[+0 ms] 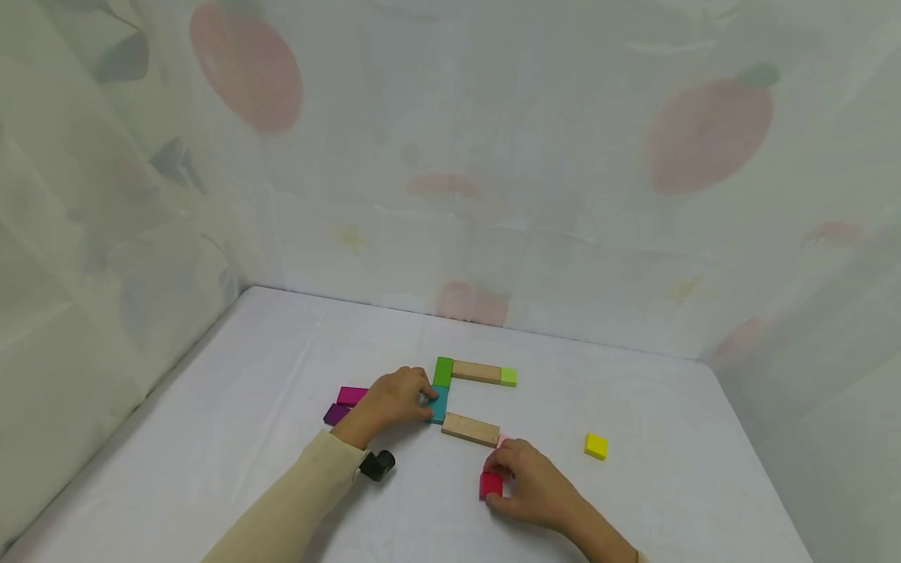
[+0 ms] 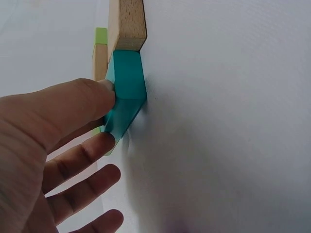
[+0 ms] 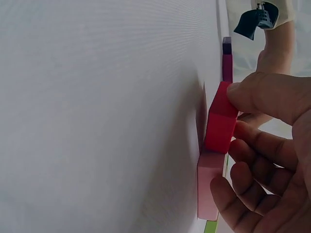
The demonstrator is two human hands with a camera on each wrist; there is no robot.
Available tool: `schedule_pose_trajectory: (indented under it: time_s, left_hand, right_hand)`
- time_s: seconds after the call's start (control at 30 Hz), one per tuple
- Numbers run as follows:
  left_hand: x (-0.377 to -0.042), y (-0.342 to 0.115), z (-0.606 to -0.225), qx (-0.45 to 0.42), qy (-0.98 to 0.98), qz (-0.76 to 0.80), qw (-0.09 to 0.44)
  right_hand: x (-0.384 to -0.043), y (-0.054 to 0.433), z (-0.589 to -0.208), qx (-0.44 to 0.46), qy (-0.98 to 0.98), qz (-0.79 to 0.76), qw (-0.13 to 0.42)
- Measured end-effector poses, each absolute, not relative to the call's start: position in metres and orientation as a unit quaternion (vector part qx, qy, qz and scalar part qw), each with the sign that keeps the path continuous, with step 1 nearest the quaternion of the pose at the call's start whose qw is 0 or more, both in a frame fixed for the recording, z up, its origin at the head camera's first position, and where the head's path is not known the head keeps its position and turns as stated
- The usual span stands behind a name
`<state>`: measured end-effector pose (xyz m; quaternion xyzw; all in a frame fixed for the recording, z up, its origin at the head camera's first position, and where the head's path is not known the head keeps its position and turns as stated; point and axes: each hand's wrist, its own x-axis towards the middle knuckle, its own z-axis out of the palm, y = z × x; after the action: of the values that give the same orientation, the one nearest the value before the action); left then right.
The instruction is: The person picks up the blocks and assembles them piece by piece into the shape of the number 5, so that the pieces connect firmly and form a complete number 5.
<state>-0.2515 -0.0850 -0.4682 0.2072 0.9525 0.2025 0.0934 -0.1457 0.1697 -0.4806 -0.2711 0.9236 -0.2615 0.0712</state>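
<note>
Near the front of the white tabletop (image 1: 669, 485), a red block (image 1: 490, 485) sat pinched between the thumb and fingertips of your right hand (image 1: 538, 489). The right wrist view showed it tilted, close by one end of a pink block (image 3: 209, 187); whether the two touched, you could not have told. Farther over, your left hand (image 1: 394, 397) gripped a teal block (image 1: 439, 404) between thumb and forefinger, with its other fingers spread loosely.

Off the right side of the teal block ran the near wooden block (image 1: 471, 429), with the pink block at its far right end, partly hidden from the head view by your right hand. Against the teal block's back end lay a green block (image 1: 443, 371), and from it the far wooden block (image 1: 476, 371) led right to a lime block (image 1: 508, 377). To your left, a magenta block (image 1: 351, 396) and a purple block (image 1: 336, 414) lay side by side, partly covered by your left arm. Well apart on the right lay a yellow block (image 1: 596, 446). A black device (image 1: 378, 465) showed at your left wrist, below a cream sleeve (image 1: 299, 496). Behind everything hung a pale curtain (image 1: 563, 156) printed with red fruit.
</note>
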Motion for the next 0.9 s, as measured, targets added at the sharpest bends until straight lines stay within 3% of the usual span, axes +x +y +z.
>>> schedule_pose_trajectory:
  time_s: [0.9]
  left_hand:
    - [-0.2514, -0.0855, -0.4689, 0.208, 0.951, 0.206, 0.095]
  right_hand:
    - [-0.148, 0.1684, -0.4816, -0.256, 0.928, -0.258, 0.079]
